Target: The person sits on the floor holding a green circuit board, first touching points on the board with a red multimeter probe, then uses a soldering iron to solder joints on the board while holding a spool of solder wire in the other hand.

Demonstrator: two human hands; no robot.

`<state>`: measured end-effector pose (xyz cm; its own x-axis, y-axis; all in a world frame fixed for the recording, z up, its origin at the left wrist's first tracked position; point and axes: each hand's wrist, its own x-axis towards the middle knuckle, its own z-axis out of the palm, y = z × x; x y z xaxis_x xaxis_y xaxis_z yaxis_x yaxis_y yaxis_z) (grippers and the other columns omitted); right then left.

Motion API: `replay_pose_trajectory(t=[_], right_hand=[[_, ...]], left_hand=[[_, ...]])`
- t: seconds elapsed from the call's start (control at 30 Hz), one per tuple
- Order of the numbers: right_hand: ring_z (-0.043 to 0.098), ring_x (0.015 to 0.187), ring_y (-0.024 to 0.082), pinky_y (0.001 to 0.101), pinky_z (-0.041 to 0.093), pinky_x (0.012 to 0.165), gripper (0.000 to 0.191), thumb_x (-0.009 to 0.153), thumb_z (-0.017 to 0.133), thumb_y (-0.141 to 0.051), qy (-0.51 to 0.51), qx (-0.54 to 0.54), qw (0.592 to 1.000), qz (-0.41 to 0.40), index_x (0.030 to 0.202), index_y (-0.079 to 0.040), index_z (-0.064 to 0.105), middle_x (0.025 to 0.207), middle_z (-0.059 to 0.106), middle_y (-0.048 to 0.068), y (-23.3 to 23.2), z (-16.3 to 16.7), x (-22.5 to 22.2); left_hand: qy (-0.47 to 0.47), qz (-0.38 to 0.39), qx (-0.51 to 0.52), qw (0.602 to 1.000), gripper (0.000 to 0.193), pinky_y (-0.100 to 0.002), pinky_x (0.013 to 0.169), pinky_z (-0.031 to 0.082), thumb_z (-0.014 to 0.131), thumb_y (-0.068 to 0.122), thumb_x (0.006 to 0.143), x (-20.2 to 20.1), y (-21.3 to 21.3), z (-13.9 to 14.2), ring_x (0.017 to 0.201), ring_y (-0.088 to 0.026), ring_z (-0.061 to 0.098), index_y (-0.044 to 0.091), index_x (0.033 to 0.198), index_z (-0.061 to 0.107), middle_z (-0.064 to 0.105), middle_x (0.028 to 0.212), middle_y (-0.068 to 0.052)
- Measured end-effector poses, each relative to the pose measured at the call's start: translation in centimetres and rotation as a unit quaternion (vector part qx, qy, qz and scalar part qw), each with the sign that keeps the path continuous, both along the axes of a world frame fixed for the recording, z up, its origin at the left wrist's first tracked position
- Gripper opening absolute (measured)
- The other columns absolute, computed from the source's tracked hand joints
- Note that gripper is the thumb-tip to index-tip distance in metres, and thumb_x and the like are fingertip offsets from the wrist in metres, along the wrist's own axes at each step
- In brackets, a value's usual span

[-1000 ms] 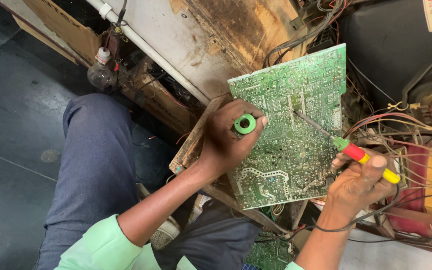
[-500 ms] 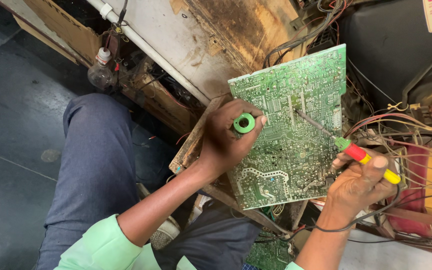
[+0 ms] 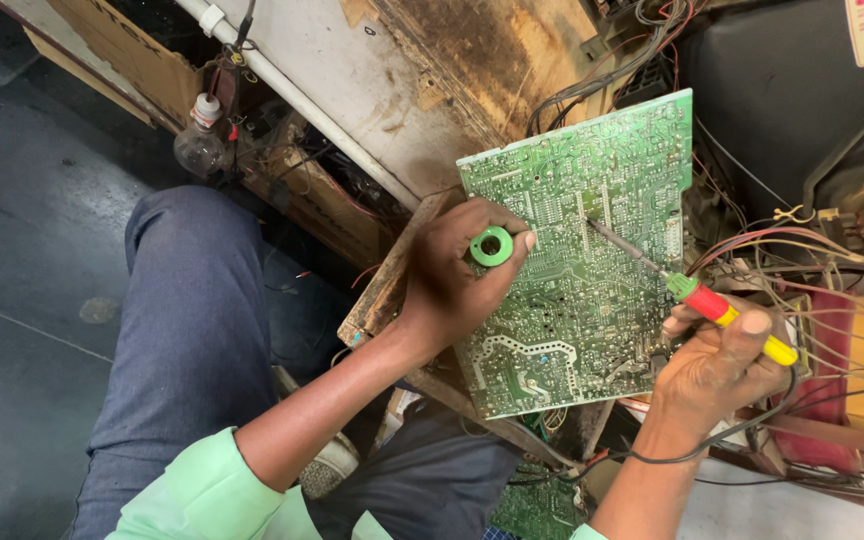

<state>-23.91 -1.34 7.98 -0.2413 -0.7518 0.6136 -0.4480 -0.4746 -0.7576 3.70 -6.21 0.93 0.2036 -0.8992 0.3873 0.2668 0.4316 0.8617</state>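
We are looking down from a head camera at our own two hands working on a large green circuit board [image 3: 592, 260], which is standing tilted in the middle of the scene with its solder side facing us. Our left hand [image 3: 452, 275] is gripping the board's left edge, fingers closed around it, and it is also pinching a small green ring-shaped spool [image 3: 492, 246] between thumb and fingertips, right against the board's surface. Our right hand [image 3: 717, 365], at the near right, is wrapped shut around the red and yellow handle of a soldering iron [image 3: 712, 305]. The iron's thin metal tip is reaching up and to the left and touching the board near its centre, just right of the spool. The two hands are apart, one on each side of the board. A dark cord [image 3: 732, 435] is running from under the right hand toward the near edge.

To the far right, a tangle of coloured wires [image 3: 802, 250] is lying beside a dark television tube [image 3: 782, 90]. At the far left, a small clear plastic bottle [image 3: 197, 140] is standing by a white pipe [image 3: 282, 85]. Our knee in blue trousers [image 3: 187, 320] is filling the near left, above a grey floor [image 3: 22, 300], and pale green sleeves [image 3: 202, 495] are showing at the bottom.
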Motion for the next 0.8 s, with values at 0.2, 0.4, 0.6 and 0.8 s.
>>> replay_pose_trajectory(t=[0.2,0.4,0.6,0.8], right_hand=[[0.065,0.068,0.022,0.0308,0.052,0.059,0.057,0.111,0.077,-0.047,-0.009,-0.001,1.000,0.001,0.098,0.007,0.064,0.085,0.068,0.018,-0.17,-0.06,0.15],[0.065,0.068,0.022,0.0307,0.052,0.059,0.057,0.110,0.076,-0.047,0.001,0.000,1.000,0.003,0.099,0.008,0.064,0.084,0.067,0.018,-0.08,0.16,0.18],[0.064,0.067,0.022,0.0306,0.052,0.059,0.060,0.112,0.075,-0.050,0.004,0.005,1.000,-0.011,0.097,0.007,0.064,0.083,0.067,0.017,0.04,0.23,0.39],[0.064,0.068,0.022,0.0305,0.051,0.058,0.057,0.108,0.074,-0.048,0.002,0.004,1.000,-0.008,0.099,0.007,0.064,0.084,0.067,0.017,0.03,0.22,0.43]], left_hand=[[-0.006,0.006,-0.003,1.000,0.009,-0.030,0.075,0.055,0.072,0.012,0.097,0.02,-0.01,-0.10,0.084,-0.018,0.071,0.004,0.095,0.070,0.072,0.091,-0.007],[-0.004,0.007,-0.008,1.000,0.009,-0.030,0.074,0.055,0.072,0.013,0.097,-0.04,-0.06,0.00,0.085,-0.018,0.072,0.004,0.095,0.070,0.072,0.092,-0.007],[-0.004,0.007,-0.009,1.000,0.009,-0.030,0.074,0.055,0.071,0.012,0.097,0.09,-0.04,0.07,0.084,-0.018,0.071,0.003,0.095,0.069,0.072,0.091,-0.007],[0.002,0.000,-0.002,1.000,0.009,-0.030,0.073,0.054,0.071,0.012,0.097,0.09,-0.13,0.05,0.083,-0.018,0.071,0.003,0.094,0.069,0.072,0.090,-0.007]])
